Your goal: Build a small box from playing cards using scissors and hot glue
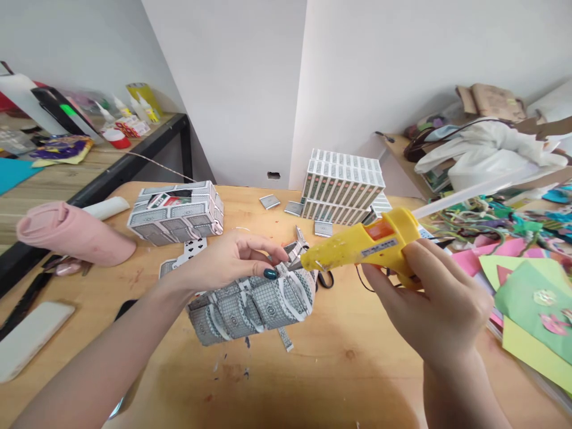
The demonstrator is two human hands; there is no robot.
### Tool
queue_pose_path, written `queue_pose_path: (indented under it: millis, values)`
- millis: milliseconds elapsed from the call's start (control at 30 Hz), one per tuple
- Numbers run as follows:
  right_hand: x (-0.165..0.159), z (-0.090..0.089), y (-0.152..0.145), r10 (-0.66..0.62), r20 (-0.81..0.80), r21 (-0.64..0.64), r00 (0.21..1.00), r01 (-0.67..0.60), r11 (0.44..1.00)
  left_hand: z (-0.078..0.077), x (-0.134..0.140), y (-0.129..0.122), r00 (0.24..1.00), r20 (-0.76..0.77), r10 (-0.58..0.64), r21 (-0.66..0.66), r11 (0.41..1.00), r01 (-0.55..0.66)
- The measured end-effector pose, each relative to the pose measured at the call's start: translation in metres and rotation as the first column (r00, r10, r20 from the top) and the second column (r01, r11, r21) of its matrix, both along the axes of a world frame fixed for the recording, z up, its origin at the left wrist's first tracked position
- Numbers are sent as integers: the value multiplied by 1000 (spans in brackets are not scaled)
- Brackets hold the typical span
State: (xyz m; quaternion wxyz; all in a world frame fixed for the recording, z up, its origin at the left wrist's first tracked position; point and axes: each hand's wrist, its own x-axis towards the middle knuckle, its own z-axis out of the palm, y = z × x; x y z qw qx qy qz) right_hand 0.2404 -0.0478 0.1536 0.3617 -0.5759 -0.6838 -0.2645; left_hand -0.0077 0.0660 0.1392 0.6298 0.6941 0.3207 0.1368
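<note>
Forearms up close, glue nozzle beside the fingers

Bare forearms (451, 384) reach in from both lower corners of my feed. Under them, across the middle of the counter (357, 381), lies the patterned roll (252, 313), tilted, with pale strips banding its curved side. I have the left hand (230, 259) pinching at its far upper edge, thumb over the rim; whether a loose strip is caught there too, I can't tell. My right hand (440, 298) is wrapped around the yellow glue gun (369, 241), its nozzle (295, 266) right by the left fingertips. The trigger finger is hidden from me.

To glue this joint well, I'd keep the left hand steady, slide its fingertips clear of the nozzle, and lay a thin bead rather than a blob. Then I'd press until it grips. I'd also watch that the long glue stick (465, 196) jutting out behind doesn't swing the aim.
</note>
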Motion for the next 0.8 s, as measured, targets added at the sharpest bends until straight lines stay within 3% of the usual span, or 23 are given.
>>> queue_pose_path:
  millis: [267, 800]
  values:
    - [-3, -1, 4, 60, -12, -16, 998, -60, 998, 3, 2, -2, 1000, 28, 7, 1, 1000, -7]
    - [-9, 3, 12, 9, -33, 58, 999, -7, 998, 0, 3, -2, 999, 40, 33, -43, 999, -31]
